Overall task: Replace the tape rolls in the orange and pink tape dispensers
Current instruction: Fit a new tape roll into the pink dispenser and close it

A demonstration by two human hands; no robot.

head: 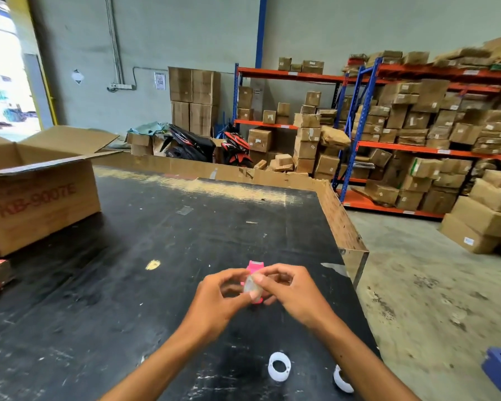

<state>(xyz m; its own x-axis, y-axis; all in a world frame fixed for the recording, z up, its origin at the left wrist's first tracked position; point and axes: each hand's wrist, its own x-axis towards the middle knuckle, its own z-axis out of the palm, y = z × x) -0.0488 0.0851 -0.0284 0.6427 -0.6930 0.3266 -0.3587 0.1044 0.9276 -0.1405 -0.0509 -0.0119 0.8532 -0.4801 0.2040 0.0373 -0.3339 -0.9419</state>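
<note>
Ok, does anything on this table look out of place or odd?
Mostly wear: the black table is scuffed, with a yellowish scrap stuck on it. Two white rings lie loose near the front edge. Both hands hold the pink dispenser and a clear roll.

Your two forearms come in from the bottom of the frame, bare up to the edge. Your left hand [214, 296] and right hand [294, 293] wear no gloves, rings or watch.

Daylight is blowing out the doorway [3, 73] at left, wide-angle distortion is bending the edges, and the cardboard box [38, 195] lettering is blurring.
</note>
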